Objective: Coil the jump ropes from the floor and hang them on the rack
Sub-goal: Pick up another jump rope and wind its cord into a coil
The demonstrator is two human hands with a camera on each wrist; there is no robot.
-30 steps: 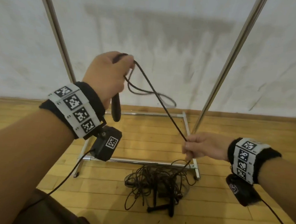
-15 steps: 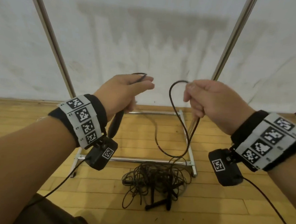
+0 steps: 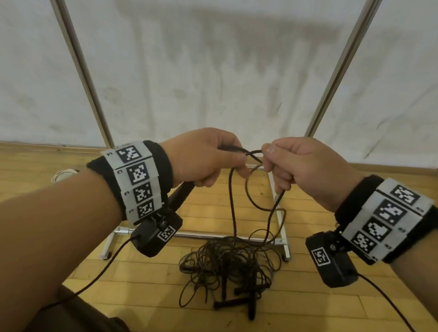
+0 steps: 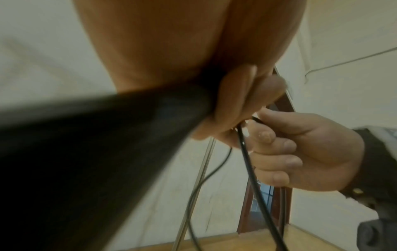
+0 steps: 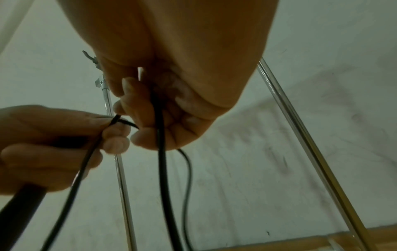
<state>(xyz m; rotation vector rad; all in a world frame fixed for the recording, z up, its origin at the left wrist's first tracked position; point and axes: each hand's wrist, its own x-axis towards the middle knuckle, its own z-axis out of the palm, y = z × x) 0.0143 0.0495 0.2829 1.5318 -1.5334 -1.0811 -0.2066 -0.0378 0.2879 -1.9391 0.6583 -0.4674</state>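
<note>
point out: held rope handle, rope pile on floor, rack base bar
rope handle [image 3: 183,193], head view, the black shaft below the left fist.
rope pile [image 3: 230,264], head view, middle of the tangle.
rack base bar [image 3: 208,235], head view, bare front crossbar.

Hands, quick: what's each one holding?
Left hand: grips the black jump-rope handle and thin black rope cord.
Right hand: pinches the same cord.
</note>
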